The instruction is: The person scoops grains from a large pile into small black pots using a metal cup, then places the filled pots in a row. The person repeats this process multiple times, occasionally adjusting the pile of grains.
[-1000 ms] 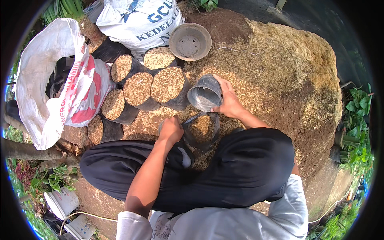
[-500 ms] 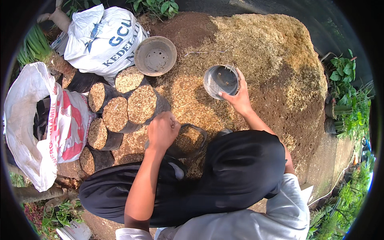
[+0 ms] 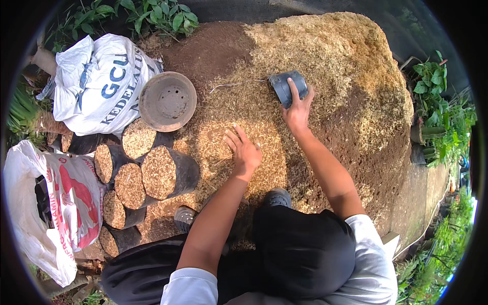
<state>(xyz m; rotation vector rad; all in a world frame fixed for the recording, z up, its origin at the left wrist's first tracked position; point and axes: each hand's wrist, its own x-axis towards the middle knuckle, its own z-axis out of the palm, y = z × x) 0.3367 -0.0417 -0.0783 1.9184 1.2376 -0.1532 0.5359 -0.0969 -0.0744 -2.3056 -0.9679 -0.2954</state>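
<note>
Clamped round the side of a small dark plastic pot (image 3: pixel 284 89), the right hand's (image 3: pixel 298 113) grip has it tilted at the heap (image 3: pixel 330 61); the left hand (image 3: pixel 247 158), fingers spread and nothing seen in it, is palm down over paler mix nearer the body, and whether it touches cannot be told.

Largest is that heap, brown soil partly covered by straw-coloured chaff, much of it loose and unbagged. Left of it sit a white woven sack (image 3: pixel 109 76) and, nearer, a red-and-white sack (image 3: pixel 84 203) with a gaping mouth. Beside them cluster at least six black polybags (image 3: pixel 158 174), mix showing level near their rims; these look full. Next in size is a shallow grey-brown planter (image 3: pixel 168 101) with drainage holes, mostly bare inside. Thinnest is a pale string (image 3: pixel 239 84) on the chaff.

The small pot's inside faces away, so its load cannot be judged. The left forearm (image 3: pixel 213 223) hides most of the ground between the shoes (image 3: pixel 277 197). Another bag behind the cluster is partly covered, and the dark contents of the red-and-white sack are unclear.
</note>
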